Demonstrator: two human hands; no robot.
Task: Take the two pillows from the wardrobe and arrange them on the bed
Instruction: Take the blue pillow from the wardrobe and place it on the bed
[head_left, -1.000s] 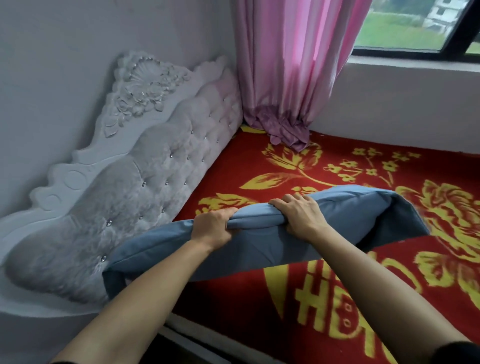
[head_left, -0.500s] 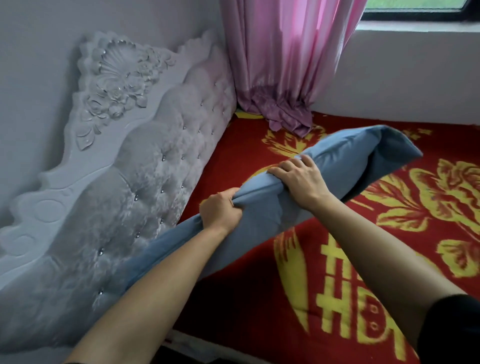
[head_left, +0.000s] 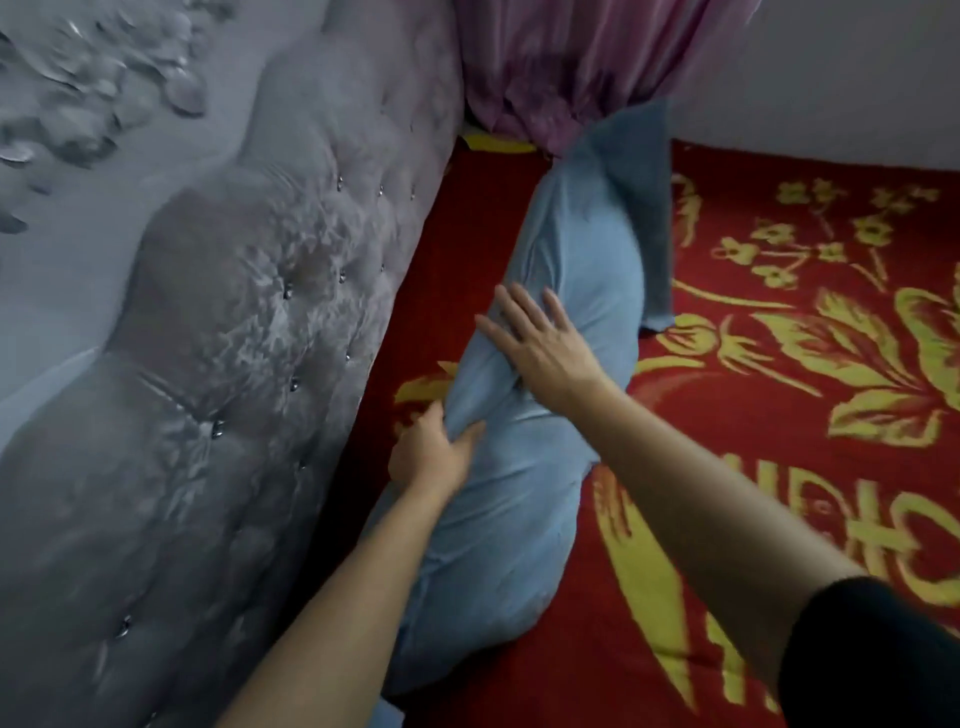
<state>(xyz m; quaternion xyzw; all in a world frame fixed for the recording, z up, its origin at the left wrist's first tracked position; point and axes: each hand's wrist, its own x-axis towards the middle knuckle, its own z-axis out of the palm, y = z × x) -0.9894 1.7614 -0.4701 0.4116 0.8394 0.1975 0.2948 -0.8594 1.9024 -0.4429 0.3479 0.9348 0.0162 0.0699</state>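
Observation:
A long light-blue pillow (head_left: 519, 519) lies on the red and yellow bedcover (head_left: 779, 415), stretched along the tufted grey headboard (head_left: 249, 364). Its far end, near the curtain, is raised and blurred. My left hand (head_left: 431, 452) pinches a fold of the pillowcase at its left edge, about midway along. My right hand (head_left: 540, 348) rests flat on top of the pillow a little further away, fingers spread. Only one pillow is visible.
A pink curtain (head_left: 571, 67) hangs into the far corner of the bed. A white wall (head_left: 831, 78) runs along the far side. The carved headboard frame (head_left: 78, 104) rises at the left.
The pillow has swung round from across the bed to lie along the headboard and has come down onto the cover. My right hand has let go of its grip and now lies flat on it.

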